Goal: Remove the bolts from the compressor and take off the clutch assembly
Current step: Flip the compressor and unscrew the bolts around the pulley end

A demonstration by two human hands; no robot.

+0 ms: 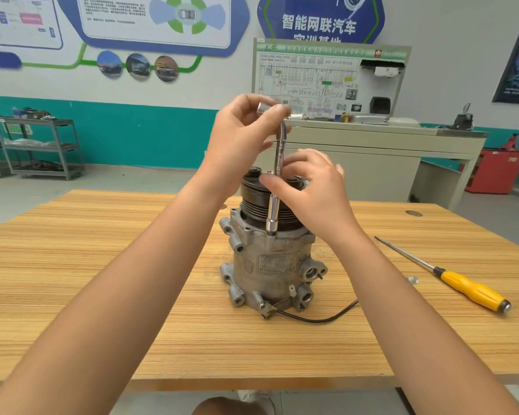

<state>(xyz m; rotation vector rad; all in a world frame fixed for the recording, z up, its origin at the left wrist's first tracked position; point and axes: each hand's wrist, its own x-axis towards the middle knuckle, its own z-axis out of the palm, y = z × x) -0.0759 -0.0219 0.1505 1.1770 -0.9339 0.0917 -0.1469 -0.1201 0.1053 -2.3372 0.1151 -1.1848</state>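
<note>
Left hand (242, 136) curls round the bent top of the wrench (277, 158), right hand (312, 187) pinches its shaft; socket end planted on the compressor (270, 265), centre frame, clutch (247, 191) on top. Screwdriver (468, 287) lies on the table (102, 265), lower right.

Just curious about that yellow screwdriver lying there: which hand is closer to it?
Right. The right hand pinches the wrench over the compressor, up-left of the yellow screwdriver; the left hand grips the wrench's top, farther left.

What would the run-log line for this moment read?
step: unbolting | left hand: grips socket wrench top | right hand: pinches wrench shaft | socket end: seated on compressor flange | clutch assembly: mounted | screwdriver: on table
</note>
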